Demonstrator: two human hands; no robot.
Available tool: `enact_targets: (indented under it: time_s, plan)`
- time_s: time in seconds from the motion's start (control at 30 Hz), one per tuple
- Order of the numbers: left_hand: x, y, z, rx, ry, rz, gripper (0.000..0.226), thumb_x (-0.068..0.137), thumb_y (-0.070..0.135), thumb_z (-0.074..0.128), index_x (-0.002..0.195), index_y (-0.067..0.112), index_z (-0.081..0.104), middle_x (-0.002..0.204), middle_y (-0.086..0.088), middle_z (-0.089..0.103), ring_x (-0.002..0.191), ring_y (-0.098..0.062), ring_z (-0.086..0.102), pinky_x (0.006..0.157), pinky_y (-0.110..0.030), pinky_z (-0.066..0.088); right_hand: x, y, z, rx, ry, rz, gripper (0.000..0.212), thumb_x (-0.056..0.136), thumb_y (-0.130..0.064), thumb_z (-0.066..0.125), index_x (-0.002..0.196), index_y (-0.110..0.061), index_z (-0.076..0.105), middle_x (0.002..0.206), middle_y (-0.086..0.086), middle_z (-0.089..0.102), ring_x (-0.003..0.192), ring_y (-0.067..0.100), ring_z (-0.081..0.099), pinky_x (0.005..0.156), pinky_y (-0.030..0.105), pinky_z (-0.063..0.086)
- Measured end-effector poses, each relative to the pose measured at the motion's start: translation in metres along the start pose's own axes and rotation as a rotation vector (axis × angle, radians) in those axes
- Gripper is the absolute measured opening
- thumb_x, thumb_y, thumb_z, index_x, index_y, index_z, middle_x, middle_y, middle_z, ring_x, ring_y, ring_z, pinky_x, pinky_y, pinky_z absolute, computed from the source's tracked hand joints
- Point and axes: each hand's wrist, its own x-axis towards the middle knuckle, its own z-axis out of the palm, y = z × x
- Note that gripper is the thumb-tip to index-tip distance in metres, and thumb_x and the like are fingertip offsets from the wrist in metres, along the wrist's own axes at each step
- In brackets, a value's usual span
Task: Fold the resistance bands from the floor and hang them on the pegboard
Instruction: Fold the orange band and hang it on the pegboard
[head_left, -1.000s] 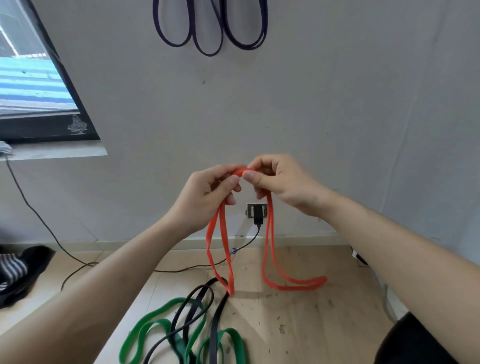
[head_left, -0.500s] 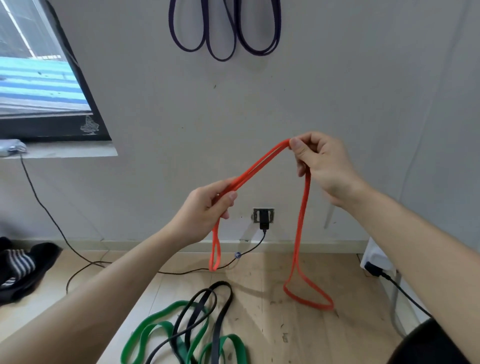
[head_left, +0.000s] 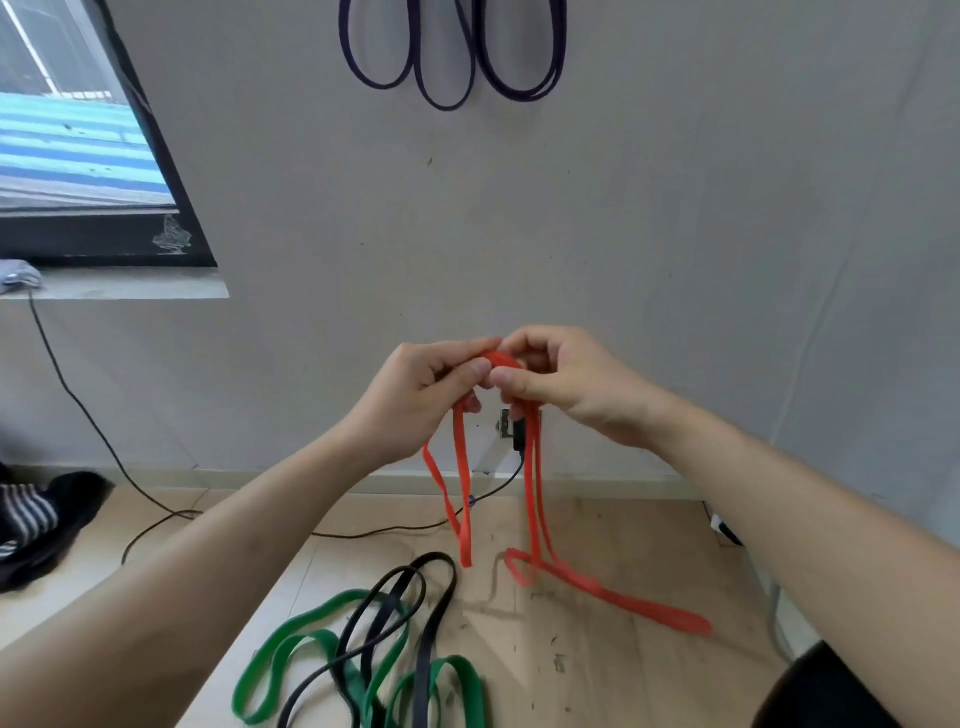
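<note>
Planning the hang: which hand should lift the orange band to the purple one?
Right, narrowly: left hand and right hand both pinch the orange band at its top, but the right sits higher, nearer the purple band.

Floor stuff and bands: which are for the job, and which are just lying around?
Job: orange band held by left hand and right hand, green band, black band, purple band already hung.
Lying about: cable, striped clothes, wall plug.
</note>
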Motion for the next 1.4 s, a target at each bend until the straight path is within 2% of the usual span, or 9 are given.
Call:
enact_targets:
  time_s: [0.1,0.3,0.47,0.57,0.7,0.83,1.0,1.13,1.4]
  plan:
    - [-0.002,-0.003,-0.002,0.005,-0.004,-0.017,0.036,0.103,0.014,0.057,0.138,0.013,0.063,0.086,0.005,0.069,0.070,-0.007,0.064,0.071,-0.019,0.054,0.002,-0.004,0.007,-0.048,0.102,-0.056,0.010,0.093,-0.017,0.067,0.097,-0.007,0.069,0.074,0.010,0.068,0.064,0.021,0.066,0.065,0.033,0.056]
    - [-0.008,-0.008,-0.005,0.132,-0.047,-0.002,0.037,0.101,0.012,0.059,0.117,0.045,0.063,0.081,0.012,0.066,0.070,-0.013,0.067,0.072,-0.028,0.057,0.004,-0.011,0.004,0.008,0.297,-0.112,0.009,0.094,-0.014,0.065,0.092,-0.006,0.069,0.065,0.006,0.063,0.056,0.018,0.061,0.059,0.032,0.056]
    - [-0.008,-0.015,-0.014,0.149,0.004,-0.036,0.029,0.104,0.013,0.054,0.125,0.030,0.065,0.084,0.005,0.069,0.072,-0.009,0.067,0.070,-0.023,0.056,0.005,-0.016,-0.011,0.090,0.394,-0.113,0.008,0.094,-0.013,0.064,0.087,-0.011,0.068,0.064,0.004,0.060,0.052,0.014,0.056,0.055,0.026,0.053]
    - [-0.005,-0.015,-0.017,0.146,0.026,-0.040,0.023,0.106,0.015,0.052,0.119,0.024,0.067,0.083,0.004,0.068,0.072,-0.009,0.067,0.074,-0.028,0.058,0.003,-0.016,-0.020,0.103,0.380,-0.098,0.008,0.095,-0.013,0.063,0.088,-0.011,0.068,0.066,0.005,0.062,0.054,0.016,0.057,0.055,0.026,0.052]
    - [-0.003,-0.009,-0.015,0.056,0.043,-0.049,0.024,0.107,0.014,0.048,0.115,0.019,0.071,0.080,0.008,0.066,0.070,-0.012,0.067,0.074,-0.038,0.057,-0.002,-0.014,-0.027,0.080,0.210,-0.013,0.012,0.094,-0.015,0.064,0.102,-0.006,0.066,0.075,0.009,0.067,0.065,0.023,0.063,0.066,0.030,0.056]
    - [-0.001,-0.004,-0.010,0.025,0.007,-0.007,0.030,0.107,0.011,0.049,0.109,0.032,0.070,0.078,0.014,0.067,0.069,-0.008,0.066,0.068,-0.025,0.054,-0.004,-0.012,-0.009,-0.006,0.054,0.005,0.028,0.087,-0.020,0.071,0.112,-0.008,0.064,0.083,0.015,0.071,0.070,0.027,0.069,0.070,0.037,0.060]
    - [-0.002,0.000,-0.006,0.002,-0.021,-0.026,0.024,0.104,0.013,0.056,0.116,0.025,0.072,0.083,0.008,0.073,0.069,-0.008,0.068,0.070,-0.022,0.056,-0.001,-0.009,0.009,-0.089,0.191,-0.120,0.007,0.088,-0.016,0.073,0.093,-0.012,0.072,0.073,0.008,0.072,0.066,0.025,0.072,0.065,0.036,0.061]
    - [-0.007,-0.008,-0.014,-0.047,-0.103,-0.119,0.024,0.100,0.013,0.062,0.123,0.012,0.070,0.096,-0.005,0.079,0.086,-0.012,0.074,0.082,-0.024,0.059,0.001,-0.010,0.003,-0.063,0.279,-0.138,0.004,0.090,-0.011,0.070,0.091,-0.007,0.071,0.071,0.009,0.070,0.061,0.023,0.068,0.066,0.040,0.061]
    - [-0.024,-0.041,-0.020,-0.022,-0.291,-0.354,0.012,0.098,0.012,0.065,0.106,0.011,0.074,0.097,-0.006,0.080,0.097,-0.018,0.076,0.098,-0.034,0.056,0.005,-0.006,-0.029,0.032,0.486,-0.112,0.006,0.092,-0.009,0.068,0.086,-0.011,0.068,0.065,0.002,0.066,0.052,0.017,0.061,0.058,0.030,0.055]
